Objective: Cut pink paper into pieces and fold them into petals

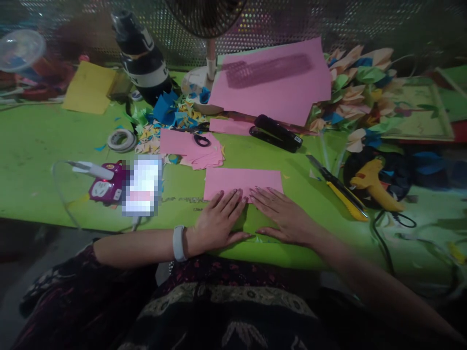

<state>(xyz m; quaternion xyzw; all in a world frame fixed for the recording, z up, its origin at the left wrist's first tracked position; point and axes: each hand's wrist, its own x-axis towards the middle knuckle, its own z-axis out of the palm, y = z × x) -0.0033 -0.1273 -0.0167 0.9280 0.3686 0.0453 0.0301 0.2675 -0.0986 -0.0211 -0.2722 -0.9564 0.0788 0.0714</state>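
Observation:
A pink paper strip [242,180] lies flat on the green table [182,218] in front of me. Both hands rest on its near edge, palms down. My left hand [222,218], with a grey band at the wrist, has its fingers stretched over the left half of that edge. On the right half lie the extended fingers of my right hand [282,214]. Both thumbs point inward along the table. Beyond the strip sit more cut pink pieces [178,143], with scissors [202,140] on top, and a black stapler [276,133].
A box cutter [341,192] and a yellow glue gun [377,180] lie to the right. At left are a blurred-out phone [142,187], a purple power adapter [107,184] and a tape roll [121,140]. Behind stand a dark bottle [142,58], a fan [207,17], large pink sheets [273,82] and paper flowers [359,82].

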